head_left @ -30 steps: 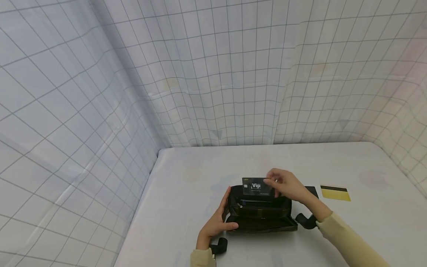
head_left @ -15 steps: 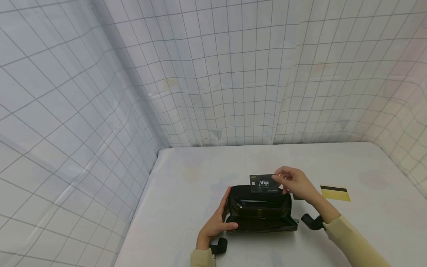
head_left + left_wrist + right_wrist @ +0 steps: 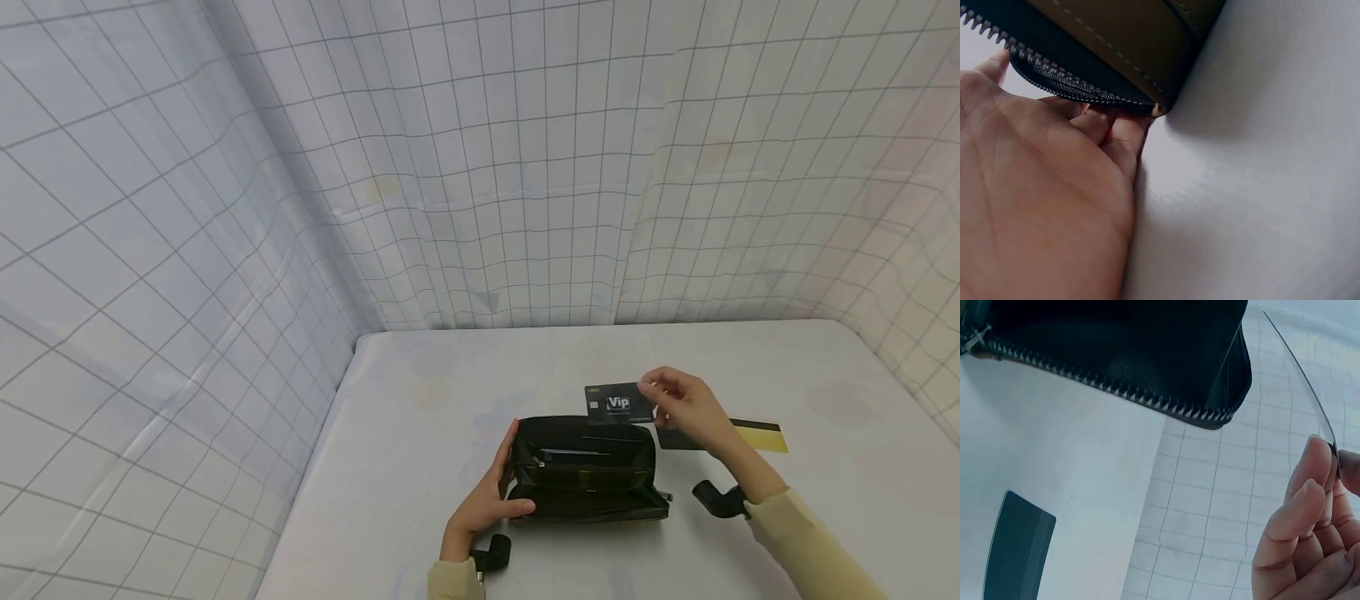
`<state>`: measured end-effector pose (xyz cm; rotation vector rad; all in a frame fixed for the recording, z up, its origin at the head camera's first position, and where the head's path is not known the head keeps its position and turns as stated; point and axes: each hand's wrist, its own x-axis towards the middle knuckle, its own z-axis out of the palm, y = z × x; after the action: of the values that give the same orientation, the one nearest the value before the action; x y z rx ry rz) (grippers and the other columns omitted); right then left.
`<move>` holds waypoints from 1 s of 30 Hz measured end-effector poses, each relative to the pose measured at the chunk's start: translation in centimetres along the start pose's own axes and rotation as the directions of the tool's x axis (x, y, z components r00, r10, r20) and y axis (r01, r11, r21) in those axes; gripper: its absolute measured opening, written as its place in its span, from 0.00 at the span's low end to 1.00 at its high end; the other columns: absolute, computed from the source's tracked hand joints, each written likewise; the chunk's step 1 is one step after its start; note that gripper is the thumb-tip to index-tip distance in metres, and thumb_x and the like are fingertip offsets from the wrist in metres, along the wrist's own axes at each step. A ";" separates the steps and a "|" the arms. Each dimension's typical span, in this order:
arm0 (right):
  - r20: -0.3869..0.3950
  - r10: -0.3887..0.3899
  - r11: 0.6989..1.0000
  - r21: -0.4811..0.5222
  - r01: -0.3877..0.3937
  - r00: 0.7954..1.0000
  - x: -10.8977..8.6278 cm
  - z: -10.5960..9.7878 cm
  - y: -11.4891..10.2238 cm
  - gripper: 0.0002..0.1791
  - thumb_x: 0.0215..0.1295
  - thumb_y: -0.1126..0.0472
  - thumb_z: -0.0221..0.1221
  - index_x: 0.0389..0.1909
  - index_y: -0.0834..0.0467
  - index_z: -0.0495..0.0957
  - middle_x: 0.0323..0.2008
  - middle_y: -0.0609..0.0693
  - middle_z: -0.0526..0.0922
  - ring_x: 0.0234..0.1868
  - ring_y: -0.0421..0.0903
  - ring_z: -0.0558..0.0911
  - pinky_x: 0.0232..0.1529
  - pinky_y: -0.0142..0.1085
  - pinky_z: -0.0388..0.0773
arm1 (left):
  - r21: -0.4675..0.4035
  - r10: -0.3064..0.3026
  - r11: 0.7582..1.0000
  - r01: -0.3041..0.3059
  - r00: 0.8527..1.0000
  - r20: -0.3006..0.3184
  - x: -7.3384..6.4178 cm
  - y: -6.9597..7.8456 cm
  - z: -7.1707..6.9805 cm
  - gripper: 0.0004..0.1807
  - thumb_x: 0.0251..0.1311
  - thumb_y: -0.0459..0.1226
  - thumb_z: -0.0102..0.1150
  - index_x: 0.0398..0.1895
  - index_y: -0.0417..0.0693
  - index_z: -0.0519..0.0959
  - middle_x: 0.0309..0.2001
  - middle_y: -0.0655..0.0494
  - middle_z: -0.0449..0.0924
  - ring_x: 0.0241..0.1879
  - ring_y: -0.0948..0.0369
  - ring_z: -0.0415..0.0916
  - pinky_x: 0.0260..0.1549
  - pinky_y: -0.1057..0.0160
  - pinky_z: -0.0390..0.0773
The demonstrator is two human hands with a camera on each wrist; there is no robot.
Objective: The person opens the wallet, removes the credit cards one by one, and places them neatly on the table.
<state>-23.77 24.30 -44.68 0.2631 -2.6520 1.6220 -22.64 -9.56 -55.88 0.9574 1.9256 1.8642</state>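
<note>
A dark wallet [image 3: 588,479] stands unzipped on the table, its compartments facing up. My left hand [image 3: 487,500] grips its left end, the thumb on the near edge and the fingers along the far side. In the left wrist view, fingers [image 3: 1124,134] reach under the zipper edge. Above the wallet's far right corner, my right hand [image 3: 686,408] pinches a black card [image 3: 617,404] marked "Vip" by its right end. The right wrist view shows this card [image 3: 1307,378] edge-on and slightly bowed, between thumb and fingers. A blue-edged item [image 3: 573,457] shows inside the wallet.
Right of the wallet lie a dark card [image 3: 675,439] and a gold card [image 3: 765,435] with a black stripe, both partly behind the right hand and forearm. White grid-patterned cloth [image 3: 495,208] rises behind and beside the white table [image 3: 405,433].
My right hand has moved right and slightly up with the Vip card, from over the wallet's middle to its far right corner. Left hand and wallet have stayed put.
</note>
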 end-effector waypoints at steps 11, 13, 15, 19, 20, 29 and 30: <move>-0.061 0.054 0.998 -0.039 -0.056 0.997 -0.8 -2.1 1.1 0.19 0.69 0.49 0.49 0.47 0.62 0.70 0.30 0.56 0.76 0.22 0.50 0.77 0.23 0.36 0.76 | 0.011 -0.007 1.000 0.007 1.000 -0.006 0.0 0.1 0.0 0.56 0.53 0.46 0.65 0.74 0.61 0.33 0.74 0.64 0.30 0.72 0.64 0.34 0.64 0.68 0.49; -0.070 0.052 0.997 -0.047 -0.055 0.996 -1.0 -2.6 1.3 0.20 0.70 0.49 0.49 0.47 0.63 0.70 0.30 0.56 0.76 0.22 0.49 0.77 0.23 0.36 0.75 | 0.004 -0.010 1.000 0.010 1.000 -0.008 0.0 0.1 0.0 0.56 0.53 0.46 0.65 0.74 0.62 0.33 0.74 0.64 0.30 0.72 0.64 0.34 0.64 0.67 0.49; -0.078 0.051 0.997 -0.053 -0.055 0.996 -1.2 -3.1 1.5 0.20 0.70 0.50 0.48 0.47 0.64 0.70 0.29 0.56 0.76 0.22 0.48 0.77 0.22 0.36 0.75 | -0.007 -0.013 1.000 0.013 1.000 -0.006 0.0 0.1 -0.1 0.57 0.53 0.45 0.65 0.74 0.61 0.32 0.74 0.64 0.30 0.72 0.63 0.34 0.65 0.66 0.49; -0.105 0.043 0.995 -0.087 -0.053 0.993 -1.8 -4.1 2.1 0.21 0.70 0.50 0.47 0.47 0.65 0.70 0.27 0.55 0.76 0.21 0.48 0.76 0.21 0.35 0.74 | -0.028 -0.014 1.000 0.014 1.000 -0.003 0.0 0.1 -0.1 0.57 0.53 0.44 0.66 0.74 0.60 0.32 0.74 0.64 0.31 0.72 0.63 0.34 0.64 0.67 0.48; -0.116 0.046 0.994 -0.097 -0.057 0.992 -2.0 -4.3 2.2 0.21 0.71 0.50 0.47 0.47 0.65 0.70 0.27 0.55 0.76 0.21 0.48 0.76 0.21 0.35 0.74 | -0.030 -0.012 0.999 0.012 1.000 -0.002 0.0 0.1 0.0 0.57 0.53 0.44 0.66 0.74 0.60 0.32 0.74 0.64 0.31 0.72 0.63 0.35 0.64 0.68 0.48; -0.166 0.058 0.984 -0.157 -0.084 0.984 -3.3 -6.0 4.0 0.21 0.70 0.49 0.47 0.47 0.65 0.70 0.26 0.51 0.76 0.21 0.44 0.75 0.23 0.34 0.75 | -0.044 0.003 0.999 -0.003 1.000 -0.003 -0.1 0.0 0.0 0.57 0.52 0.44 0.66 0.74 0.58 0.32 0.74 0.62 0.33 0.72 0.64 0.36 0.63 0.73 0.48; -0.171 0.056 0.984 -0.159 -0.084 0.984 -3.4 -6.2 4.2 0.21 0.71 0.49 0.47 0.47 0.66 0.70 0.27 0.51 0.76 0.21 0.43 0.75 0.23 0.34 0.75 | -0.043 0.003 0.999 -0.004 1.000 -0.003 -0.1 -0.1 0.0 0.57 0.52 0.43 0.66 0.74 0.59 0.33 0.74 0.62 0.33 0.72 0.64 0.36 0.63 0.73 0.48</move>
<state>-21.49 32.16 -45.91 0.0285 -2.6737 1.3621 -22.59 -9.59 -55.95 0.9456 1.8787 1.9026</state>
